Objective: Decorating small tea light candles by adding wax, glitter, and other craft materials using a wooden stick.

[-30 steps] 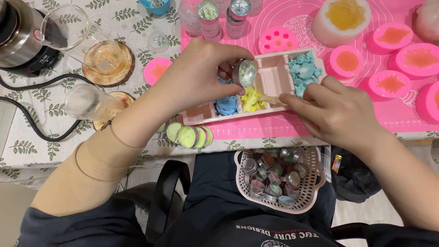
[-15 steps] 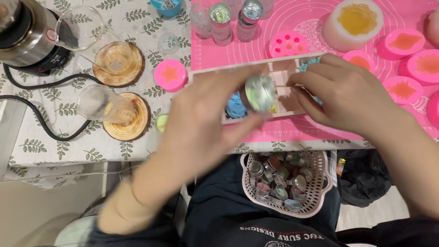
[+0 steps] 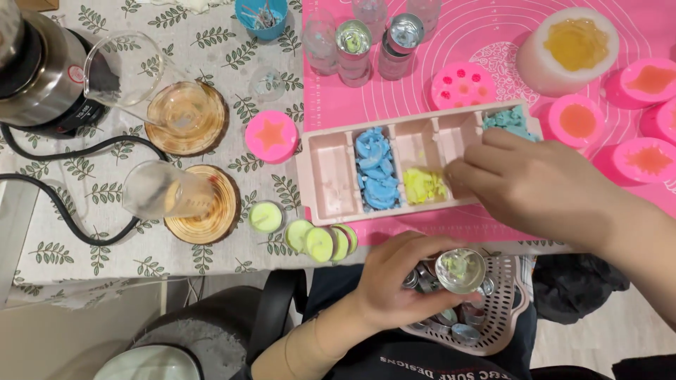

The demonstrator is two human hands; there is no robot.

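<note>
Seen from above, the left hand (image 3: 394, 288) holds a small round metal cup (image 3: 460, 270) with pale green bits inside, its fingers (image 3: 429, 248) curled around the rim and pinching it. The cup is over a pink perforated basket (image 3: 503, 309) on the person's lap, which is full of similar metal cups.

The right hand (image 3: 542, 186) rests over a pink divider tray (image 3: 331, 176) on the tabletop (image 3: 91, 246). Its fingers (image 3: 465, 169) are pressed together, tips at the compartment of yellow wax pieces (image 3: 422, 186); whether they pinch any piece cannot be told.

The tray shows four compartments: one empty, one of blue pieces (image 3: 373, 169), one yellow, one teal (image 3: 507, 119). Four green discs (image 3: 310, 236) lie along the tabletop edge. Two wooden coasters (image 3: 211, 211) each carry a glass beaker.
</note>
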